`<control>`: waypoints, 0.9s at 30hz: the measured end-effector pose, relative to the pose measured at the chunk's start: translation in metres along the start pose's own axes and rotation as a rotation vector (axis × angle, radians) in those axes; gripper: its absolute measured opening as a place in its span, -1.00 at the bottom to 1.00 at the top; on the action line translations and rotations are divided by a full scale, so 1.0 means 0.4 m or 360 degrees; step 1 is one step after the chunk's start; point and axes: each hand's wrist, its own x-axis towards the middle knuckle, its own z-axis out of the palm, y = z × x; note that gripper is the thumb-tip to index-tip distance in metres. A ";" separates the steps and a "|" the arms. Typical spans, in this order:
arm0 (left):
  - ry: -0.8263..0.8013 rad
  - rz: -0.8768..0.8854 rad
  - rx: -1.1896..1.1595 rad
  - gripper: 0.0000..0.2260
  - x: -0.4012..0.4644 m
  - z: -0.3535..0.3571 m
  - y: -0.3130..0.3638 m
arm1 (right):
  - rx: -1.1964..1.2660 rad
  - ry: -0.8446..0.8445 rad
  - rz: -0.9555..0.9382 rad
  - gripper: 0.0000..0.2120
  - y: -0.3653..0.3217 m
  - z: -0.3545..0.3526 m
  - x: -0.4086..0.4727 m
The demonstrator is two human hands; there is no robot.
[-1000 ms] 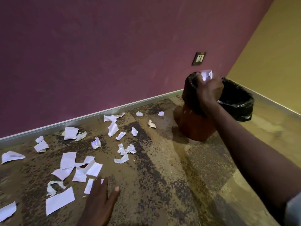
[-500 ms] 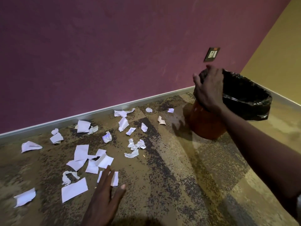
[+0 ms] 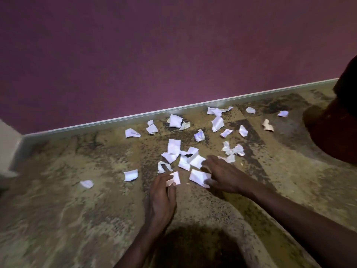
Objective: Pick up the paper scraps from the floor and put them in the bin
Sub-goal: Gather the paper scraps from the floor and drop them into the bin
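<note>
Several white paper scraps [image 3: 173, 147] lie scattered on the mottled carpet between me and the purple wall. My left hand [image 3: 162, 196] is low on the floor, thumb and fingers pinched on a small white scrap [image 3: 175, 177]. My right hand [image 3: 222, 174] is beside it with fingers spread, its thumb touching a larger flat scrap [image 3: 199, 177] and its fingertips at the edge of the middle pile. The orange bin [image 3: 336, 132] with its black liner [image 3: 347, 80] is cut off at the right edge, apart from both hands.
A white skirting board [image 3: 135, 118] runs along the base of the purple wall behind the scraps. A pale wall corner [image 3: 7, 144] juts in at the far left. Two lone scraps [image 3: 87, 184] lie to the left of my hands.
My view has swung left and down, away from the bin. My right hand left the bin rim and came down to the scraps. My left hand closed on a small scrap.
</note>
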 end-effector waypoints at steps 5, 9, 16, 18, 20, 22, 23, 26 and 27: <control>0.0373 -0.0369 0.0239 -0.69 0.026 -0.114 -0.095 | -0.0333 -0.0251 0.0059 -0.42 -0.037 0.102 0.006; 0.0022 -0.0489 0.0359 -0.53 0.082 -0.170 -0.159 | -0.0406 -0.0208 0.0072 -0.54 -0.050 0.111 0.014; -0.0287 -0.0365 0.0471 -0.79 0.157 -0.217 -0.215 | -0.0417 -0.0170 0.0118 -0.60 -0.077 0.111 0.011; -0.0236 -0.0479 0.0302 -0.89 0.167 -0.220 -0.219 | -0.0424 -0.0148 0.0121 -0.64 -0.081 0.110 0.009; -0.0074 -0.0649 0.0155 -0.86 0.168 -0.223 -0.226 | -0.0423 -0.0151 0.0127 -0.64 -0.083 0.110 0.008; 0.0103 -0.0746 0.0128 -0.86 0.165 -0.229 -0.239 | -0.0408 -0.0159 0.0137 -0.60 -0.085 0.111 0.007; 0.0163 -0.0778 0.0129 -0.85 0.164 -0.233 -0.244 | -0.0402 -0.0160 0.0141 -0.58 -0.085 0.111 0.007; 0.0278 -0.0863 0.0159 -0.77 0.163 -0.250 -0.247 | -0.0363 -0.0156 0.0159 -0.56 -0.086 0.110 0.005; 0.0331 -0.0886 0.0199 -0.75 0.163 -0.259 -0.248 | -0.0344 -0.0147 0.0158 -0.58 -0.086 0.109 0.005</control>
